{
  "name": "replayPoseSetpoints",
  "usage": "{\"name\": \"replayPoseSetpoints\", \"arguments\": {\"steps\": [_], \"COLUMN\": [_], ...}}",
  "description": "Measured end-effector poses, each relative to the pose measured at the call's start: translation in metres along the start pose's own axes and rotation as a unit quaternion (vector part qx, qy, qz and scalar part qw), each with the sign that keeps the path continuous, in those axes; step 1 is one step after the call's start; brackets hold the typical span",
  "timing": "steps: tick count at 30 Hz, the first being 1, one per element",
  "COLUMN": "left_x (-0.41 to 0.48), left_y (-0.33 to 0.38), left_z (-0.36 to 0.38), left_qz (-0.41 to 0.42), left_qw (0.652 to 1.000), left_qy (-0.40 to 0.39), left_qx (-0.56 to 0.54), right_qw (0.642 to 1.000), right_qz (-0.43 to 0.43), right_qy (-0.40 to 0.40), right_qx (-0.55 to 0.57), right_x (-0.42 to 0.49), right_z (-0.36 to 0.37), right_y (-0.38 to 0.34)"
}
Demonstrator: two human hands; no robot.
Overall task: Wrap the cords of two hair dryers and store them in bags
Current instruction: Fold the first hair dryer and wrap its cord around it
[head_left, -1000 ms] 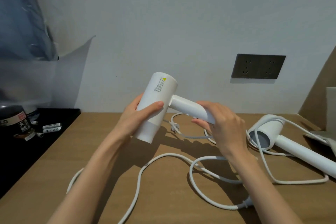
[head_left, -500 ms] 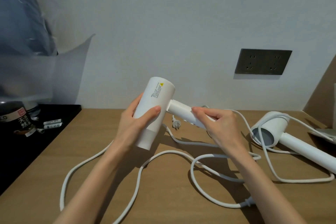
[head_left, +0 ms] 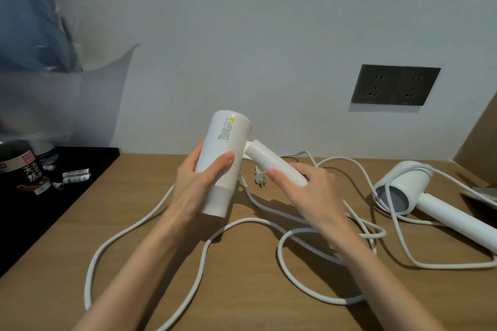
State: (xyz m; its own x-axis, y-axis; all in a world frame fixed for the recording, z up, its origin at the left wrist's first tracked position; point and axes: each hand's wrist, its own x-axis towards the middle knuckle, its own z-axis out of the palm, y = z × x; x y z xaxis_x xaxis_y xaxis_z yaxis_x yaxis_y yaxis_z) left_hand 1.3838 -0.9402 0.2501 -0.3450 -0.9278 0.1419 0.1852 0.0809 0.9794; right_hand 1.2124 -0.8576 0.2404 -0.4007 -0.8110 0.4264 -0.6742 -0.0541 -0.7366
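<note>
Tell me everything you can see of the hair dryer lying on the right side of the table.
The hair dryer is white, seemingly smooth matte plastic. It lies on its side on the wooden table, round grey mouth facing the camera, straight handle running right, out of frame. A white cord drapes over the barrel and across the mouth, then loops on the table. Nothing else touches it.

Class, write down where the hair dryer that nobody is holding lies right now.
In the head view the unheld hair dryer lies on the wooden table at the right, below the wall socket and right of the right hand.
</note>
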Motion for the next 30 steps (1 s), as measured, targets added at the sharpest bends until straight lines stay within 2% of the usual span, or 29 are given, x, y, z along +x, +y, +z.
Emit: {"name": "replayPoseSetpoints", "arguments": {"steps": [2, 5, 8, 16, 19, 22, 25, 30], "left_x": [-0.001, -0.004, -0.007, -0.007, -0.009, -0.011, -0.007, -0.002], "left_y": [0.000, 0.005, 0.005, 0.001, -0.006, -0.008, -0.001, 0.015], "left_z": [0.007, 0.015, 0.016, 0.013, 0.018, 0.024, 0.017, 0.000], "left_qz": [0.003, 0.068, 0.095, 0.106, 0.104, 0.099, 0.095, 0.111], "left_qw": [0.999, 0.997, 0.995, 0.993, 0.993, 0.991, 0.993, 0.993], "left_qy": [0.016, 0.030, 0.033, 0.048, 0.057, 0.052, 0.026, 0.012], "left_qx": [-0.034, -0.014, -0.011, 0.001, -0.024, -0.069, -0.072, -0.034], "right_qw": [0.997, 0.996, 0.994, 0.997, 0.993, 0.976, 0.967, 0.923], "right_qz": [0.020, 0.012, 0.009, 0.040, 0.037, 0.042, 0.016, 0.050], "right_qy": [0.017, 0.039, 0.061, 0.029, 0.013, -0.018, -0.059, -0.205], "right_qx": [0.068, 0.081, 0.088, 0.067, 0.112, 0.212, 0.247, 0.320], "right_x": [-0.002, -0.006, -0.011, -0.015, -0.017, -0.022, -0.020, -0.024], "right_z": [0.011, 0.013, 0.014, 0.023, 0.033, 0.047, 0.042, 0.027], "right_y": [-0.005, -0.009, -0.010, -0.010, -0.013, -0.019, -0.025, -0.035]}}
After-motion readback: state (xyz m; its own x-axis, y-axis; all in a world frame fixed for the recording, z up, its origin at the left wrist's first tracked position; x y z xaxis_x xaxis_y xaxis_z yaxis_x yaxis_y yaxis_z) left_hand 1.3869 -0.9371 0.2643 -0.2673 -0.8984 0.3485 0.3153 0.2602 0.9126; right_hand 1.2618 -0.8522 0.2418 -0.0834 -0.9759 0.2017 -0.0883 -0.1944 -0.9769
